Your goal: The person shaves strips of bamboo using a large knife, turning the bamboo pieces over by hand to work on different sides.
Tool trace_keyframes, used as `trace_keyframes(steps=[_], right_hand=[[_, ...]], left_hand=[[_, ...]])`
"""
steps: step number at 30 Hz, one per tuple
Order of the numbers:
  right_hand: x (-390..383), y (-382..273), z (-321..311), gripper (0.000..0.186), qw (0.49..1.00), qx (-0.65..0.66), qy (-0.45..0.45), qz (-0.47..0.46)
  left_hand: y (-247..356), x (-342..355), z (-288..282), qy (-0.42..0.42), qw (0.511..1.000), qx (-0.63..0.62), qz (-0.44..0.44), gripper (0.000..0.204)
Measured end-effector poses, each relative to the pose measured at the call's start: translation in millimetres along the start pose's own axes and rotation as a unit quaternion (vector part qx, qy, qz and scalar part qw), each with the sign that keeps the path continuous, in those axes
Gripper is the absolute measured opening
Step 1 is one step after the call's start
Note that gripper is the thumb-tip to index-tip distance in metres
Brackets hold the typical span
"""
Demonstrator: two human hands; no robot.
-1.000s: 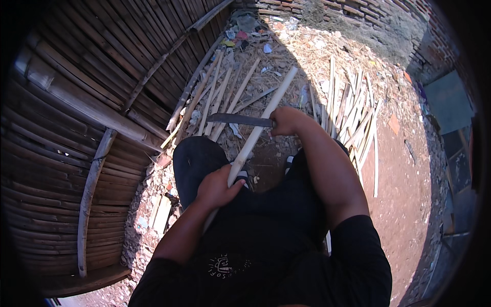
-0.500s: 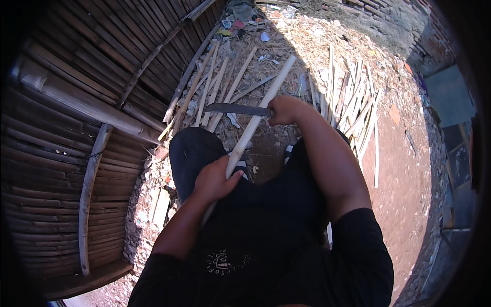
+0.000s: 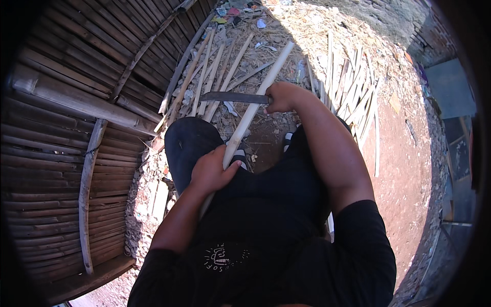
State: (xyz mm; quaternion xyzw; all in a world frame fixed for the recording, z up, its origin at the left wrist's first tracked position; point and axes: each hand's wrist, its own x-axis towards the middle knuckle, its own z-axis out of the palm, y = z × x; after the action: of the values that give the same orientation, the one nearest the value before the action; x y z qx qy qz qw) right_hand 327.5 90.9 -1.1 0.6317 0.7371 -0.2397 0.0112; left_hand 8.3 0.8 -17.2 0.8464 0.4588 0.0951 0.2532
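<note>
Bamboo stick (image 3: 254,105) runs from gripping left hand (image 3: 210,171) past right hand (image 3: 282,97) clutching knife (image 3: 232,97).

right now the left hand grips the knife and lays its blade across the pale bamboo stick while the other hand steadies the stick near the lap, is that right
Not quite: it is the right hand that grips the knife, not the left. The head view shows its blade laid across the pale bamboo stick, while the left hand steadies the stick near the lap.
</note>
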Motion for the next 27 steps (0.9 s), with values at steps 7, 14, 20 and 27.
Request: trace_keyframes(steps=[7, 14, 20, 27], right_hand=[[-2.1, -2.9, -3.0, 0.058, 1.0, -0.002, -0.005, 0.008], [-4.2, -4.6, -5.0, 0.058, 1.0, -0.005, -0.006, 0.004], [-3.8, -3.7, -3.9, 0.058, 1.0, -0.002, -0.004, 0.004], [-7.0, -5.6, -6.0, 0.057, 1.0, -0.003, -0.005, 0.0]], left_hand=[[3.5, 0.6, -4.3, -0.022, 1.0, -0.002, -0.006, 0.054], [1.9, 1.5, -2.7, -0.026, 1.0, -0.002, -0.005, 0.056], [2.4, 1.2, -2.4, -0.021, 1.0, -0.003, -0.003, 0.056], [0.9, 0.2, 1.4, 0.013, 1.0, -0.007, 0.01, 0.047]])
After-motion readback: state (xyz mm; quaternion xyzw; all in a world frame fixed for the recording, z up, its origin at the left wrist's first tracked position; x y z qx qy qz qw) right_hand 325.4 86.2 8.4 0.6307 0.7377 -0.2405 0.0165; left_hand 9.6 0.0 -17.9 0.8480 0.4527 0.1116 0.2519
